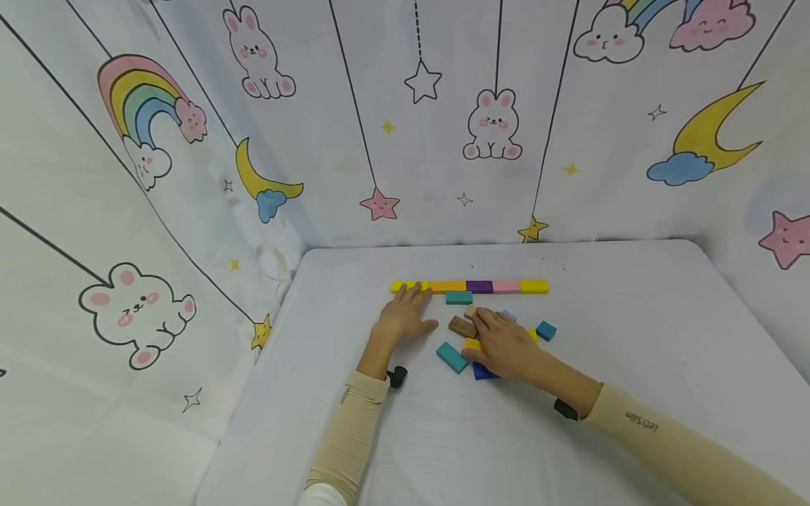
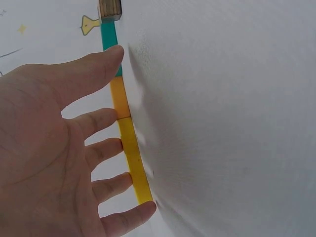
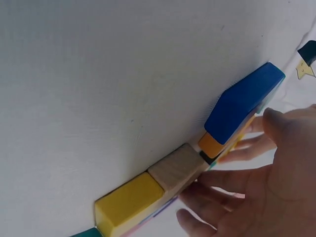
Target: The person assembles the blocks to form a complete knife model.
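My left hand (image 1: 401,316) lies with fingers spread at the left end of a row of coloured blocks. Its fingertips touch the long yellow block (image 2: 136,163) and reach the orange block (image 2: 120,94) beside it. Purple (image 1: 479,287) and pink (image 1: 506,287) blocks continue the row to a yellow block at the right end. Over a loose cluster rests my right hand (image 1: 506,344), its fingertips at a light wooden block (image 1: 470,310) and partly hidden by blocks in the right wrist view. A brown wooden block (image 1: 463,327) and a dark blue block (image 3: 244,101) lie near it.
Just in front of the row sits a teal block (image 1: 458,298). Another teal block (image 1: 452,357) lies nearer, between the hands. A small blue block (image 1: 546,331) is right of the cluster. The white tabletop (image 1: 633,316) meets a patterned cloth backdrop (image 1: 430,161).
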`<state>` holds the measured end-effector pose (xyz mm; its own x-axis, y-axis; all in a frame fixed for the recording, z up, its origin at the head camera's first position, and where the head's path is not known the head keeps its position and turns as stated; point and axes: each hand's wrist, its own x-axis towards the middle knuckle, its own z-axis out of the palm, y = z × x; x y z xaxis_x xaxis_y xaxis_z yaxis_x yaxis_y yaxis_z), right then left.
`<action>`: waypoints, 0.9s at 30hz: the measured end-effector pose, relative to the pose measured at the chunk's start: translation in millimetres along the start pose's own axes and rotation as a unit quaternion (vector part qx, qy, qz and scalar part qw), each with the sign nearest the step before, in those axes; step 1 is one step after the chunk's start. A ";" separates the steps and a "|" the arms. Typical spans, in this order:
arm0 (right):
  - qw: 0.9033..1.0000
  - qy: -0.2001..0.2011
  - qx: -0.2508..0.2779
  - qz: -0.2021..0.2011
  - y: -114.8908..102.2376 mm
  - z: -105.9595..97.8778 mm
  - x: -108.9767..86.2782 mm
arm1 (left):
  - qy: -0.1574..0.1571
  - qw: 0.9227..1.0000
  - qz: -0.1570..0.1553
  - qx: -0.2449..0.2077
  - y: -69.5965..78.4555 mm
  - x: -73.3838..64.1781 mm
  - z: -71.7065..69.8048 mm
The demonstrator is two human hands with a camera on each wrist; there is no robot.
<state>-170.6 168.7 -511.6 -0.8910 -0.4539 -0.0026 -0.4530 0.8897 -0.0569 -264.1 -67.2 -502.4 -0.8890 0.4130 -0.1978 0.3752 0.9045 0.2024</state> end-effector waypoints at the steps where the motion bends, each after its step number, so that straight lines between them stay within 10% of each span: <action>1: 1.000 0.000 -0.001 -0.001 0.4 -0.3 -0.6 | 0.000 1.000 0.001 -0.001 0.1 -0.2 -0.1; 27: 1.000 0.001 0.005 0.026 15.0 -4.4 -6.6 | -0.002 1.000 0.007 -0.008 -0.1 -1.9 -1.4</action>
<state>-171.7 185.3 -508.0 -0.9138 -0.4062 -0.0049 -0.4050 0.9119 -0.0669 -262.8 -68.2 -500.6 -0.8820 0.4270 -0.1992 0.3842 0.8965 0.2207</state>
